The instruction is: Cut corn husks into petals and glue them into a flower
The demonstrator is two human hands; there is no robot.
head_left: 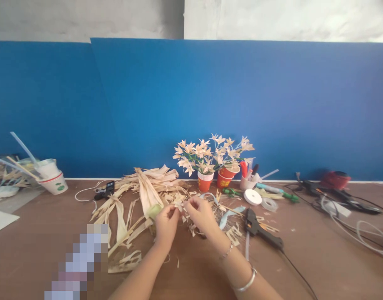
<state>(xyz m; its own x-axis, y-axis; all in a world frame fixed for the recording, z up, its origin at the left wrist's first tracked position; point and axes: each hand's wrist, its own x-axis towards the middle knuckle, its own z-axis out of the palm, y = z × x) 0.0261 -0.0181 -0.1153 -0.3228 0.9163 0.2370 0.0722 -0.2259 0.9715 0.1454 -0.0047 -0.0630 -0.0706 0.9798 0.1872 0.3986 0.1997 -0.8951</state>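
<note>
Forearms [146, 268] forward, pinching pale scrap [178, 206] in left hand [166, 226] beside right hand [201, 215], its grip unclear! Might tear if tugged, vanish among husks [148, 188] if dropped

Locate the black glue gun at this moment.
In the head view, the black glue gun lies on the brown table, right of the person's right hand and nearer the camera than the white roll.

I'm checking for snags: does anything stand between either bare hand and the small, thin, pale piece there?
Nothing visible does. The left bare hand appears to pinch the small, thin, pale piece; the right bare hand is close by, contact unclear. Dried, straw-coloured husk strips lie behind and to the left, not between.
</note>
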